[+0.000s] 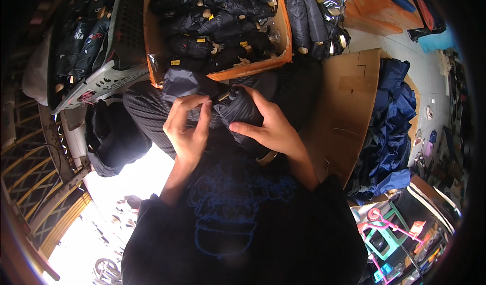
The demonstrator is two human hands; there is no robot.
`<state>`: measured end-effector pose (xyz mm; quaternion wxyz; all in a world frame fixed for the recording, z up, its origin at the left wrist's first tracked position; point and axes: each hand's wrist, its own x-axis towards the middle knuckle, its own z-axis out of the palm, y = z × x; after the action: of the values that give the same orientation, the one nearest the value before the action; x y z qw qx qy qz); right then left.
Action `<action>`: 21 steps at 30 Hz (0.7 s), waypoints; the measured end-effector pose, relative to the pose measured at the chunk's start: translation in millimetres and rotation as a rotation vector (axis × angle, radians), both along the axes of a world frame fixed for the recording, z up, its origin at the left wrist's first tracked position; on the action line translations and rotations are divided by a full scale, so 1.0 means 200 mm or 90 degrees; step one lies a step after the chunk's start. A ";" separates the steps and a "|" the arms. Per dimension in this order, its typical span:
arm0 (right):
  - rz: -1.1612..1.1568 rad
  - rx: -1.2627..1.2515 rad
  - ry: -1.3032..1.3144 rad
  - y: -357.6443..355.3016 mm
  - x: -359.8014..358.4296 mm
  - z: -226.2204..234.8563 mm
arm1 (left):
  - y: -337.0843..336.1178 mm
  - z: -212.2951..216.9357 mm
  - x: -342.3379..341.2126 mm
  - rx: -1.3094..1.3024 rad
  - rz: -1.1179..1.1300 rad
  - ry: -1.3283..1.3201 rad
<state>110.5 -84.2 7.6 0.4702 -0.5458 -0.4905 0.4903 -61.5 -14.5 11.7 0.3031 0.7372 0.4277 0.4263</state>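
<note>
Dark fabric bundle (242, 109) sits just above the centre of the frame, over the person's lap, its upper end turned toward the top of the frame. The right hand (276, 128) grips it from the right, thumb laid across its near side and the other fingers wrapped along its far side. The left hand (186, 128) is just to the left of it, thumb and forefinger drawn together at the tips; whether something thin is pinched between them I cannot tell. Just above the left hand lies a dark fabric piece (183, 84); whether it joins the bundle is not clear.

At the top of the frame, an orange-edged box (273, 63) holds rows of similar dark bundles, some with yellow tags. More dark rolls (306, 22) lie just right of that box, several showing pale ends. In the upper left, a grey plastic basket (96, 84) with a perforated wall carries further dark bundles. Right of centre, a cardboard box (349, 100) stands open, with crumpled blue fabric (392, 113) along its right side. Dark cloth (114, 138) is heaped left of the lap, and a green stool (390, 239) shows at lower right.
</note>
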 end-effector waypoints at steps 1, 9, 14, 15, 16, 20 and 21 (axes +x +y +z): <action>0.013 -0.016 -0.024 0.00 0.01 0.00 | 0.00 -0.02 0.00 -0.002 -0.003 -0.003; -0.034 -0.086 -0.092 -0.03 -0.06 -0.06 | -0.04 -0.08 -0.02 0.000 -0.063 0.012; -0.048 -0.057 -0.168 -0.03 -0.08 -0.08 | -0.08 -0.09 0.01 -0.022 -0.081 0.019; -0.063 -0.057 -0.203 -0.04 -0.09 -0.09 | -0.08 -0.08 0.01 -0.046 -0.079 0.017; -0.077 -0.057 -0.238 -0.04 -0.09 -0.09 | -0.08 -0.08 0.01 -0.053 -0.077 0.030; -0.067 -0.082 -0.351 -0.04 -0.10 -0.06 | -0.08 -0.11 0.01 -0.070 -0.067 0.059; -0.068 -0.086 -0.353 -0.04 -0.11 -0.07 | -0.09 -0.13 0.01 -0.072 -0.064 0.062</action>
<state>89.3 -92.1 -5.9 0.3057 -0.7144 -0.5370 0.3284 -59.7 -31.6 -13.7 0.3439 0.7594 0.4276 0.3495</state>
